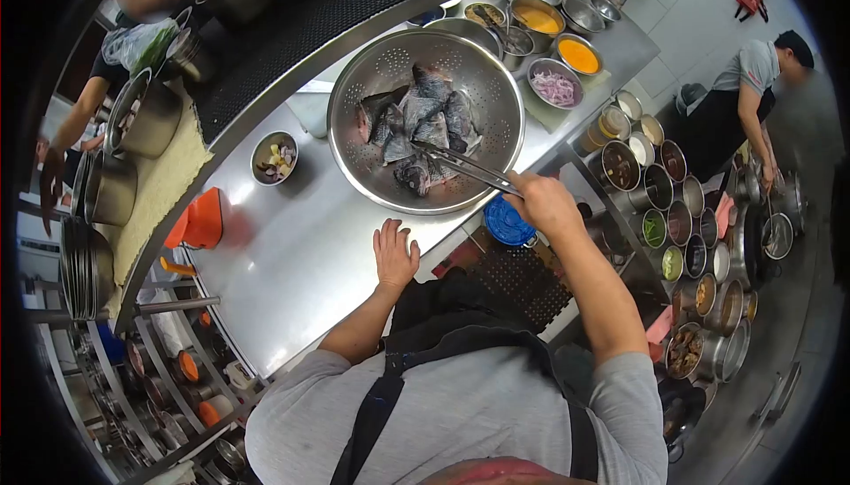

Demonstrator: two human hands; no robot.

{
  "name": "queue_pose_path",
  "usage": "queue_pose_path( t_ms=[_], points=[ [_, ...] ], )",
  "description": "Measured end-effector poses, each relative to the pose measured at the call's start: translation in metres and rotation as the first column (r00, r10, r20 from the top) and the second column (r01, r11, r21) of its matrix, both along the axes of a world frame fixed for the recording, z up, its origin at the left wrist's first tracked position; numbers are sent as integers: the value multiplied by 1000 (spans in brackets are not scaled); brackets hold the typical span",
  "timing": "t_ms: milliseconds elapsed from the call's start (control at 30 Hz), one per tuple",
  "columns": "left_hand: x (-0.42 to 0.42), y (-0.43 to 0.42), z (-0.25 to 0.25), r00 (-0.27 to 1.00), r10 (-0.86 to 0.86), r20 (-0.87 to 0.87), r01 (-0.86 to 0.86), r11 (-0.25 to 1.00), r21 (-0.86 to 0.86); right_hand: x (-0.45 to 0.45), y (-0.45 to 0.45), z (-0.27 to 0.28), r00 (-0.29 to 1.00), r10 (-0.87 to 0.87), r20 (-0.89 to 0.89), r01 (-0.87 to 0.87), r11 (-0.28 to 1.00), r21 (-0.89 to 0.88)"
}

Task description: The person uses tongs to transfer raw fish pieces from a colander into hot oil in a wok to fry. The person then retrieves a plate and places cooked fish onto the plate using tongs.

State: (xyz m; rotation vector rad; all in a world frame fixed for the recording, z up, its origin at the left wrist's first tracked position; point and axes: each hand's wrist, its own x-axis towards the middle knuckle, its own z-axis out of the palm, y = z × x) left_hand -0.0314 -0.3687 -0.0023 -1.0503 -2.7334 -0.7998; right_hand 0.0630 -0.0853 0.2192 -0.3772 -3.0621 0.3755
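Observation:
A wide perforated steel colander stands on the metal counter, with several dark-skinned pieces of fish heaped inside. My right hand is closed around a pair of metal tongs at the colander's near right rim. The tips of the tongs reach in among the fish; whether they pinch a piece I cannot tell. Resting near the counter's front edge, just below the colander, my left hand is open with its fingers spread and holds nothing. A small steel bowl with chopped pieces sits left of the colander.
Bowls of orange liquid and sliced onion stand at the counter's far right. An orange container is on the left. Several pots of ingredients fill the right station, where a co-worker bends over. Another person stands behind the shelf.

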Motion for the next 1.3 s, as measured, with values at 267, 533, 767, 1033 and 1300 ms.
queue_pose_path(
  t_ms=[267, 533, 767, 1033, 1300],
  points=[
    [1, -1, -1, 1000, -4, -8, 4, 1000, 11, -6, 4, -18, 998, -62, 17, 64, 983, -171],
    [0, -1, -2, 1000, 7, 12, -7, 1000, 8, -51, 11, -13, 991, -57, 122, 96, 934, -344],
    [0, -1, -2, 1000, 15, 2, -15, 999, 31, -63, 6, -6, 982, -14, 188, 67, 958, -278],
    [0, -1, -1, 1000, 2, 17, -2, 1000, 17, -49, 5, -9, 993, -56, 105, 88, 941, -328],
    [0, 3, -16, 989, -67, -131, 74, 996, 51, -1, -1, -20, 994, -107, -10, 97, 936, -339]
  ],
)
